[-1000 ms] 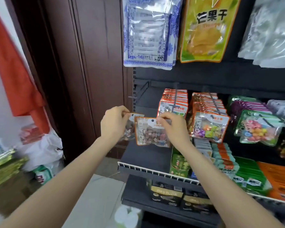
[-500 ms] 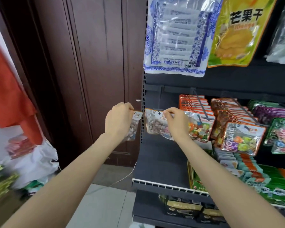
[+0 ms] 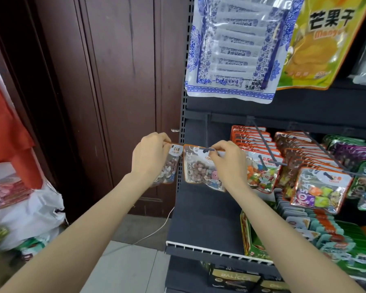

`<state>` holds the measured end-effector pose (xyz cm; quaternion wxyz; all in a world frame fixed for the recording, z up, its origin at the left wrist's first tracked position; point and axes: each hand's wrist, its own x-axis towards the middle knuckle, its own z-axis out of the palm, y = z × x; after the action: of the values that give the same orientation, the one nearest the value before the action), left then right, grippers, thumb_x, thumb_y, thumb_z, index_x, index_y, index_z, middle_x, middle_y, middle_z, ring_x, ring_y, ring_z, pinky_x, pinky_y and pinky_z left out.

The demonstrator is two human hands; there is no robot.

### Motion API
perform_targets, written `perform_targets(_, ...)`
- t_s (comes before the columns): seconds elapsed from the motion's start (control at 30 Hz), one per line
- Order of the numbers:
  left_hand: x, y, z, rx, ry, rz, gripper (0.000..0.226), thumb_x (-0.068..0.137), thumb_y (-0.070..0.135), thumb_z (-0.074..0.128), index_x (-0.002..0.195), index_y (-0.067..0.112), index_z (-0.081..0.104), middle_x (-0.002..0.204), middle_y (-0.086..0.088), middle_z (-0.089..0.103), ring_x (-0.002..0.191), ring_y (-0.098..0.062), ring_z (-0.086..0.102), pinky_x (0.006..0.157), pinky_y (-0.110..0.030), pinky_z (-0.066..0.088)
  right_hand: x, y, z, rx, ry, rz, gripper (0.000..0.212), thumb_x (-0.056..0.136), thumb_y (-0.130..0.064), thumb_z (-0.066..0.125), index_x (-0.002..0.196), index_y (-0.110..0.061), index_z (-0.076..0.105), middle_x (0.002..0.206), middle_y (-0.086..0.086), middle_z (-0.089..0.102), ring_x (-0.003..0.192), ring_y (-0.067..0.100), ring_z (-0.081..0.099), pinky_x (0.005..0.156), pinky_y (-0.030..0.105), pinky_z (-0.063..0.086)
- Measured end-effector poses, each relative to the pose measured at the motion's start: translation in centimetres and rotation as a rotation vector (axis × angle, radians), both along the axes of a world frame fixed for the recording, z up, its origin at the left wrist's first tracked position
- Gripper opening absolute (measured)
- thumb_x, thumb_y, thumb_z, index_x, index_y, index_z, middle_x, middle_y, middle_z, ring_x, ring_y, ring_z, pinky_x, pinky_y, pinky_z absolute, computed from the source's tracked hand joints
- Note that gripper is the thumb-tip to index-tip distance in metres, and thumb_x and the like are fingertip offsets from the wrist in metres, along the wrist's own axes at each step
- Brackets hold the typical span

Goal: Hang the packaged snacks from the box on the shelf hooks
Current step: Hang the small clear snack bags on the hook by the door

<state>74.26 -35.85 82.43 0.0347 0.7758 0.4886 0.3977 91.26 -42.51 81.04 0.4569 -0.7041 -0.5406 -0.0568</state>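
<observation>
In two hands (image 3: 149, 157) (image 3: 228, 160), two snack packets (image 3: 169, 166) (image 3: 199, 170)

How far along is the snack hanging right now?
Done: neighbouring hooks hold orange-edged candy packs. In hand: the right hand pinches a clear stone-candy pouch at the empty grey hook's tip. Left: the left hand holds another pouch.

Dark wooden door (image 3: 118, 85), red cloth (image 3: 6, 132), white plastic bag (image 3: 36, 212), white cable (image 3: 152, 233) on floor.

Yellow bag (image 3: 317, 45): "芒果干", "Mango". Black box (image 3: 234, 279): "DALICO".
</observation>
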Motion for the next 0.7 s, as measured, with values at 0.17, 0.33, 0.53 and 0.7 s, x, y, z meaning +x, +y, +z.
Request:
perform_targets(0.17,0.8,0.8,0.0,-0.012,-0.020,-0.009,0.014,0.092,0.017,0.055,0.097,0.016,0.068,0.096,-0.003,0.069,0.084,-0.021,0.065,0.068,-0.034,0.054,0.9,0.1,-0.3,-0.026,-0.034,0.009,0.012,0.090,-0.013,0.058,0.095,-0.010,0.068,0.099,0.003,0.064,0.083,0.008,0.050,0.058,0.006,0.030)
perform_targets(0.33,1.7,1.8,0.0,-0.019,-0.028,-0.015,0.014,0.092,0.018,0.055,0.097,0.017,0.068,0.095,-0.003,0.069,0.085,-0.020,0.065,0.067,-0.034,0.053,1.6,2.8,-0.1,-0.070,-0.080,-0.062,0.014,0.093,-0.016,0.056,0.098,-0.011,0.067,0.102,0.005,0.063,0.088,0.017,0.058,0.065,0.021,0.040)
perform_targets(0.53,2.2,3.6,-0.3,-0.031,-0.024,0.014,0.014,0.092,0.017,0.056,0.098,0.017,0.068,0.097,-0.002,0.069,0.086,-0.021,0.065,0.068,-0.035,0.054,3.4,9.3,1.5,-0.232,-0.282,-0.216,0.020,0.089,0.001,0.049,0.102,-0.006,0.063,0.106,0.013,0.062,0.093,0.032,0.061,0.064,0.030,0.038)
perform_targets(0.7,2.4,4.7,-0.4,-0.062,-0.023,0.009,0.013,0.092,0.019,0.057,0.099,0.017,0.068,0.097,-0.001,0.069,0.087,-0.020,0.066,0.070,-0.036,0.055,4.9,13.8,2.6,-0.379,-0.230,-0.273,0.028,0.088,0.007,0.042,0.111,0.000,0.057,0.116,0.020,0.059,0.106,0.038,0.057,0.074,0.035,0.041)
